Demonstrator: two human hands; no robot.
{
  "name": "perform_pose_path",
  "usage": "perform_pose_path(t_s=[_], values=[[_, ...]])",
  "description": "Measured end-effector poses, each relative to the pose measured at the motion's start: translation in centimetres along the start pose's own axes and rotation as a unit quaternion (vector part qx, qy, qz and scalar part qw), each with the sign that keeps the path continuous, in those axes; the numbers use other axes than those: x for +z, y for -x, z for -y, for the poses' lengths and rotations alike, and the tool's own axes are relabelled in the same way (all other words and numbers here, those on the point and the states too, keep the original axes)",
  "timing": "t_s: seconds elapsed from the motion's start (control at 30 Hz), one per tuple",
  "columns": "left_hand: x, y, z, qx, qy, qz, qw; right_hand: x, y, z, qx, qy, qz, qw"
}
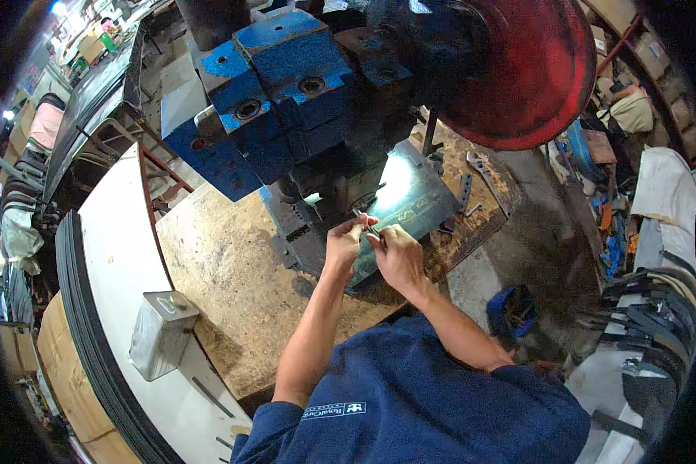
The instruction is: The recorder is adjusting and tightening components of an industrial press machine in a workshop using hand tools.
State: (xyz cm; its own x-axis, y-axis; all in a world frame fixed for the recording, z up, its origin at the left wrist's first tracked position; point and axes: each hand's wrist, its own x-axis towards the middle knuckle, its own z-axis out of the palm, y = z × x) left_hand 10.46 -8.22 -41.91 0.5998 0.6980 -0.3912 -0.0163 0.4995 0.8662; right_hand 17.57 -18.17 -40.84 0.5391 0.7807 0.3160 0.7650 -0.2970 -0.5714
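My left hand (345, 243) and my right hand (398, 255) meet in front of the blue press (286, 85). The fingers of both are pinched together around something small and dark, too small and covered to name. Just beyond the fingertips is the lower tooling of the press, dark metal and partly in shadow. Under the right hand lies a greenish metal plate (425, 197), brightly lit at its far side. To the left of my left hand sits a dark metal block (290, 224) on the worn wooden table (216, 255).
A large red flywheel (526, 77) juts out at the upper right. An adjustable wrench (483, 172) lies on the table's right side. At left, a metal box (162, 332) stands on a white board (124, 255) beside stacked black strips (93, 340). More black strips (649, 309) hang at right.
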Motion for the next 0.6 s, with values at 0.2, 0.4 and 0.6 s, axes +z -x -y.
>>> perform_pose_path(t_s=[0.2, 0.4, 0.6], values=[[-0.4, -0.4, 0.4, 0.010, -0.018, -0.006, 1.000, 1.7, 0.0, -0.2, -0.011, -0.011, -0.003, 1.000], [-0.7, -0.7, 0.8, 0.001, -0.014, -0.014, 1.000, 3.1, 0.5, 0.0, 0.035, -0.125, -0.043, 0.991], [-0.4, 0.1, 1.6, 0.042, -0.053, 0.002, 0.998, 1.1, 1.0, 1.0, 0.041, -0.050, 0.002, 0.998]])
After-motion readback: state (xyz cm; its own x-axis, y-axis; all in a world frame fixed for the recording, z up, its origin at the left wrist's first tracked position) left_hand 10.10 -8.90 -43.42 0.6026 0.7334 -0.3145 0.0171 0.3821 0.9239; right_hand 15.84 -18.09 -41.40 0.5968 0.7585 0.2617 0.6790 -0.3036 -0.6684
